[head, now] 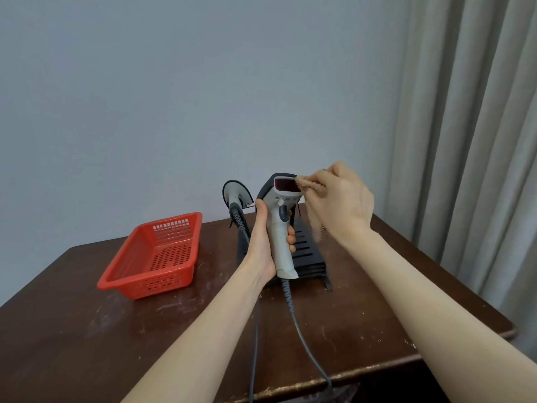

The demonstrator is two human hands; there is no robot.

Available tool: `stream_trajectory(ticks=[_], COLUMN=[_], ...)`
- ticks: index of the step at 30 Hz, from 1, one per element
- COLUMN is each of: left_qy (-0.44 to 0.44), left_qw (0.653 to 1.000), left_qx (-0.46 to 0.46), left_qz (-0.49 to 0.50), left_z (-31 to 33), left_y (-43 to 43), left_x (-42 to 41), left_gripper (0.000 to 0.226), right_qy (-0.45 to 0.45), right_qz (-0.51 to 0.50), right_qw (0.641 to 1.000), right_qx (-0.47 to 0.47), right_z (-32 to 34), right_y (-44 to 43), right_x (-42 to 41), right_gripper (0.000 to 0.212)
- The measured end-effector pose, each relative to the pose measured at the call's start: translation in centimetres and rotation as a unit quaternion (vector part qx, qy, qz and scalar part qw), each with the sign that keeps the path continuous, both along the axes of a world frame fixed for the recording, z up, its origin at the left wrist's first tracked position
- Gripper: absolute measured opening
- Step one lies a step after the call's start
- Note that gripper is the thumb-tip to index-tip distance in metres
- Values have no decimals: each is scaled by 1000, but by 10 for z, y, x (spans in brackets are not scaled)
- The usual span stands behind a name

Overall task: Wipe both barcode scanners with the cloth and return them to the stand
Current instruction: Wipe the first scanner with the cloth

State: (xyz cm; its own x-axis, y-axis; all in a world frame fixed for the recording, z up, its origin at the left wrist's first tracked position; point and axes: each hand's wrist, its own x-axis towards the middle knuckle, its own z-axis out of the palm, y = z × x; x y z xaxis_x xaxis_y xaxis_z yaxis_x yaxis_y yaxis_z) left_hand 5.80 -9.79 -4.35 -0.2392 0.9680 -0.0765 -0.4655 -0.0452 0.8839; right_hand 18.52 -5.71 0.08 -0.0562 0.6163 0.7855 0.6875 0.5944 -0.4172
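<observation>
My left hand [263, 242] grips the handle of a white and dark grey barcode scanner [280, 228], held upright above the table with its red window facing me. My right hand [340, 202] pinches a tan cloth [306, 186], whose folded tip touches the right edge of that window; the rest of the cloth hangs below my palm. A second scanner [236, 196] sits in the black slotted stand [309, 254] behind my left hand, partly hidden. Grey cables [293, 309] run from both scanners over the table's front edge.
A red perforated plastic basket [154, 257] lies on the dark brown wooden table [87, 330] to the left of the stand. A grey wall stands behind and a grey curtain [470, 141] hangs at the right, beside the table's right edge.
</observation>
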Motion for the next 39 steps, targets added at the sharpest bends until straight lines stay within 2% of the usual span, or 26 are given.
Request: stream_trajectory(ticks=[3, 7, 11, 18, 26, 32, 36, 39], left_qy=[14, 26, 44, 42, 43, 35, 13, 12], left_qw=[1000, 1000, 999, 999, 999, 999, 1000, 1000], left_qx=[0, 3, 4, 5, 7, 6, 2, 2], left_qz=[-5, -14, -25, -25, -16, -2, 3, -3], left_z=[-1, 1, 1, 1, 1, -1, 0, 1], left_y=[0, 0, 0, -1, -2, -3, -4, -4], left_x=[2, 3, 2, -1, 0, -3, -6, -6], left_gripper=[72, 72, 74, 76, 71, 72, 73, 72], right_qy=[-23, 7, 18, -3, -72, -138, -73, -13], right_qz=[12, 46, 121, 213, 102, 12, -36, 9], right_qw=[1000, 999, 992, 976, 992, 989, 992, 1000], right_qx=[1, -10, -2, -50, -10, -42, -96, -15], right_z=[-3, 2, 9, 19, 18, 15, 16, 16], right_y=[2, 1, -2, -2, -3, 2, 12, 6], right_x=[-5, -8, -11, -9, -5, 1, 11, 7], right_gripper=[18, 18, 17, 20, 20, 26, 26, 22])
